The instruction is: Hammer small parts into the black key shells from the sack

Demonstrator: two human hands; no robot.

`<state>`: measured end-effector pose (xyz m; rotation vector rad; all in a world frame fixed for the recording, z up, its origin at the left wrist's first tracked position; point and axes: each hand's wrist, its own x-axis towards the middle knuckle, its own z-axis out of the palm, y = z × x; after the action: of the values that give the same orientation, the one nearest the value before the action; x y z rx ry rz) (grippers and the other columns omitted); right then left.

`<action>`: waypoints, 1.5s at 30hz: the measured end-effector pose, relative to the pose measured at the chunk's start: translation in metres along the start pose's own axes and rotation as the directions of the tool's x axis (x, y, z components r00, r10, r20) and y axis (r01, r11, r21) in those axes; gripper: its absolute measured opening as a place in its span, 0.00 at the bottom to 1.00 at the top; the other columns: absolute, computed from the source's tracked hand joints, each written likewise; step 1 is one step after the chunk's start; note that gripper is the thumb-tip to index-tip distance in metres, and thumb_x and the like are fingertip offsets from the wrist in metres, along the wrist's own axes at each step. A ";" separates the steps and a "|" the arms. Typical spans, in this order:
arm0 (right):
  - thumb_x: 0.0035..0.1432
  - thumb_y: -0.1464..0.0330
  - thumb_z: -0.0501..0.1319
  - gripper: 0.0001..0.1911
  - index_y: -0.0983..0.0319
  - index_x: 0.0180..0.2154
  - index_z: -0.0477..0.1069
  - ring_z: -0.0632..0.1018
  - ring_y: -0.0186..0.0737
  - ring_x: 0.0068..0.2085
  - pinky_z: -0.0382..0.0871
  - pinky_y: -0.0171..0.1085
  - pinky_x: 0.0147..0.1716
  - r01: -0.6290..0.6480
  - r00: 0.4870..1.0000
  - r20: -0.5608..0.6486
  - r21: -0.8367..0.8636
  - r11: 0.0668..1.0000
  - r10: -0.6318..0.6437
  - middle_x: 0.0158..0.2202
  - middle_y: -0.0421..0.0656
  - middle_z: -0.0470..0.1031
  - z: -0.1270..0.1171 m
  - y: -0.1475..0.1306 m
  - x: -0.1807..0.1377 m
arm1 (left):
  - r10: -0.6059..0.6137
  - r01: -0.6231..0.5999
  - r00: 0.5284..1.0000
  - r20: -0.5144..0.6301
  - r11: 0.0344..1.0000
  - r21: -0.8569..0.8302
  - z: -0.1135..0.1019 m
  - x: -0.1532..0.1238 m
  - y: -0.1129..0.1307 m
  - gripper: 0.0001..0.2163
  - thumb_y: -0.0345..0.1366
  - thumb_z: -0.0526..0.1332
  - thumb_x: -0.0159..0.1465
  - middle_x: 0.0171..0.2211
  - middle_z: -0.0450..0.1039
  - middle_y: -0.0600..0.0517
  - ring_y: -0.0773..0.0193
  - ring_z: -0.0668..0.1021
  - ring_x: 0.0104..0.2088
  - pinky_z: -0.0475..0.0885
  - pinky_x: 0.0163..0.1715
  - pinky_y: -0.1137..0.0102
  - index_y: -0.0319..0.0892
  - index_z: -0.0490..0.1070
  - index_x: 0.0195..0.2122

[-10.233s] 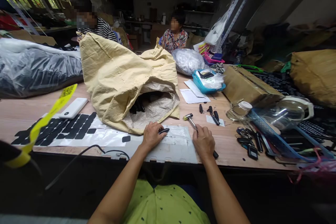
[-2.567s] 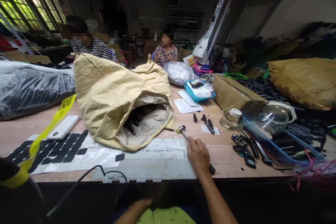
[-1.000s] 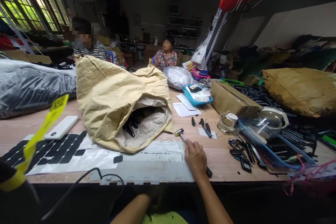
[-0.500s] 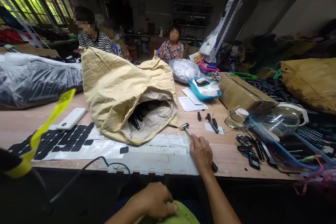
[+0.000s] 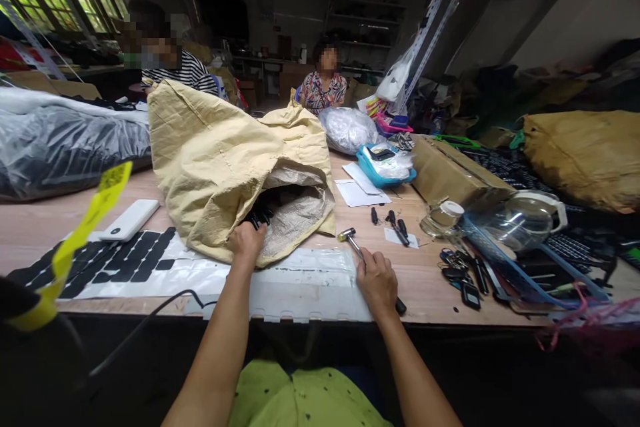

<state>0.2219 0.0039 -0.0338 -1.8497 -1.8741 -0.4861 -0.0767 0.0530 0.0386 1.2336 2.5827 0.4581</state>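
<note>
My right hand [image 5: 377,280] is wrapped round the handle of a small hammer [image 5: 349,236], resting at the table's front. The hammer has a metal head with a yellowish face, and its black grip end sticks out below the hand. My left hand [image 5: 246,240] is at the mouth of a big tan cloth sack [image 5: 215,160], its fingers curled beside slim black items [image 5: 263,209] inside. What those fingers hold is hidden. Under the sack's opening lies a clear plastic sheet [image 5: 305,287]. The depth of the sack is dark.
Black stickers on a white sheet [image 5: 155,260] and a white phone-like device [image 5: 131,220] lie left. A yellow tag strip [image 5: 93,220] hangs in front. Right are black tools [image 5: 397,227], keys [image 5: 457,273], a blue basket [image 5: 530,273] and a carton [image 5: 450,170]. Two people sit opposite.
My left hand has risen from my lap to the sack's mouth and reached the black items. The right hand keeps its hold on the hammer. The view has shifted slightly.
</note>
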 end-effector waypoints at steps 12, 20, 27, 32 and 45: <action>0.60 0.73 0.56 0.17 0.57 0.48 0.75 0.66 0.41 0.37 0.56 0.37 0.34 -0.014 1.000 0.023 -0.009 1.000 0.014 0.33 0.43 0.68 -0.004 -0.002 0.001 | 0.706 -0.664 0.705 0.069 0.690 -0.288 0.009 -0.072 0.007 0.04 0.36 0.63 0.61 0.37 0.76 0.52 0.59 0.76 0.42 0.69 0.42 0.68 0.45 0.75 0.37; 0.61 0.72 0.56 0.17 0.56 0.49 0.75 0.67 0.40 0.36 0.56 0.36 0.34 -0.032 0.998 0.046 0.017 0.999 0.031 0.33 0.43 0.68 -0.001 -0.001 0.001 | 0.740 -0.639 0.652 0.168 0.655 -0.403 0.052 -0.080 0.009 0.06 0.35 0.68 0.57 0.36 0.74 0.52 0.59 0.75 0.41 0.68 0.44 0.67 0.45 0.76 0.35; 0.63 0.71 0.51 0.20 0.58 0.52 0.75 0.74 0.41 0.40 0.66 0.36 0.39 -0.165 0.985 0.098 0.332 0.929 0.140 0.37 0.45 0.75 -0.021 -0.002 0.000 | 0.731 -0.610 0.659 0.177 0.657 -0.443 0.053 -0.075 0.007 0.06 0.34 0.68 0.56 0.36 0.74 0.52 0.59 0.75 0.40 0.69 0.43 0.67 0.44 0.78 0.36; 0.66 0.66 0.49 0.20 0.59 0.52 0.75 0.77 0.42 0.50 0.71 0.39 0.49 -0.110 0.988 0.151 0.627 0.772 0.018 0.49 0.48 0.79 -0.048 -0.018 -0.015 | 0.728 -0.602 0.665 0.167 0.654 -0.458 0.055 -0.075 0.007 0.07 0.35 0.68 0.57 0.36 0.74 0.51 0.59 0.75 0.40 0.69 0.44 0.66 0.44 0.79 0.37; 0.64 0.68 0.53 0.18 0.56 0.51 0.76 0.81 0.39 0.44 0.76 0.38 0.45 -0.067 0.962 0.217 0.781 0.621 -0.169 0.42 0.45 0.81 -0.062 -0.038 -0.035 | 0.716 -0.599 0.686 0.132 0.659 -0.455 0.056 -0.077 0.009 0.04 0.30 0.68 0.57 0.30 0.70 0.54 0.61 0.73 0.38 0.66 0.40 0.68 0.46 0.81 0.32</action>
<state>0.1879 -0.0606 0.0011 -1.2728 -1.8561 0.5650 -0.0038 0.0079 -0.0031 1.8998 1.5958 0.7847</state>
